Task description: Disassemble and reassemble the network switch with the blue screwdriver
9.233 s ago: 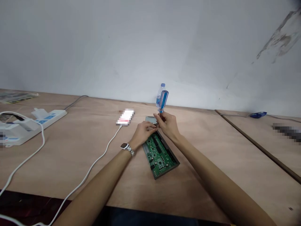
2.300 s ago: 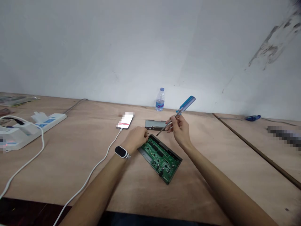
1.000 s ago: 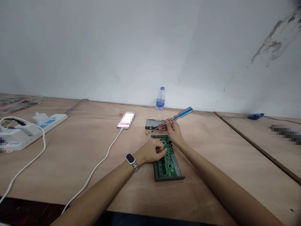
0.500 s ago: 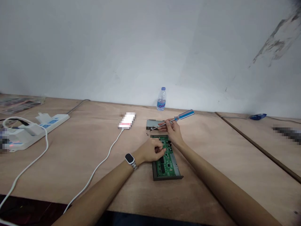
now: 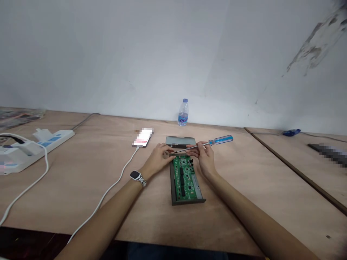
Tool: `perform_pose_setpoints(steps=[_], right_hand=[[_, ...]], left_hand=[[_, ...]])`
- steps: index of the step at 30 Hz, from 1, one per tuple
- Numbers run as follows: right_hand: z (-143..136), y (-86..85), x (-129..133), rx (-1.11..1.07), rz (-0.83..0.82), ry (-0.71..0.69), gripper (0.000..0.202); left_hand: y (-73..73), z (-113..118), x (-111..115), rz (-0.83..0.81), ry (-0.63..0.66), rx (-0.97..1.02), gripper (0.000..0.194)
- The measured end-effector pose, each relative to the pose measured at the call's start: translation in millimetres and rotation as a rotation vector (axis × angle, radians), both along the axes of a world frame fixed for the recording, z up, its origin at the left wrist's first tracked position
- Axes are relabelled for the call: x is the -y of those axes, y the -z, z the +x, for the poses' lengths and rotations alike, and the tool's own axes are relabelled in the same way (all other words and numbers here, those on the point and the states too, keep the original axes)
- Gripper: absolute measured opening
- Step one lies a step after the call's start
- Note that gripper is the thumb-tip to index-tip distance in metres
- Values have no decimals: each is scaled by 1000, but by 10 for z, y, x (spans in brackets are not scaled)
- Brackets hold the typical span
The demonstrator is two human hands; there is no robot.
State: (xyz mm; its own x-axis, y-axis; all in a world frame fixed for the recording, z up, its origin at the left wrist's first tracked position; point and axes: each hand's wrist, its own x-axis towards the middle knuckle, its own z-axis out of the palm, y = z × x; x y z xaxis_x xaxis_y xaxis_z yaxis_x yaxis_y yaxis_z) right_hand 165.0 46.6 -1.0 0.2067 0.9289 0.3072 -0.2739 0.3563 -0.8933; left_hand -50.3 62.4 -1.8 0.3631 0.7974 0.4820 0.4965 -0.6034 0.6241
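Observation:
My right hand (image 5: 205, 159) is closed around a screwdriver (image 5: 221, 139) with a clear blue handle. Its shaft slants down to the left, and the tip is near the far end of a green circuit board (image 5: 185, 177) in a dark open housing. Around that tip, the thumb and forefinger of my left hand (image 5: 158, 159) curve with a gap between them. Small dark screws (image 5: 165, 154) show on the table in this gap. Whether the left fingertips touch a screw or the tip is too small to tell. Behind the board lies a grey metal cover (image 5: 180, 141).
A water bottle (image 5: 183, 113) stands by the wall. To the left are a phone (image 5: 143, 137) on a white cable and a white power strip (image 5: 54, 141) with plugs. A blue item (image 5: 291, 132) and a dark object (image 5: 329, 153) lie beyond the table seam at right.
My left hand has moved from over the circuit board to the screws and screwdriver tip, its fingers less curled. The screwdriver now lies flatter in my right hand. The view has shifted slightly.

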Motion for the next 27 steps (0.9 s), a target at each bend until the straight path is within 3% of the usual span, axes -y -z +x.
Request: perform_pose_setpoints(steps=[11, 27], right_hand=[[-13, -46, 109, 16, 20, -3, 37], [-57, -85, 154, 64, 58, -8, 33]], left_hand=[[54, 45, -2, 3, 9, -7, 15], [24, 39, 10, 24, -14, -98, 17]])
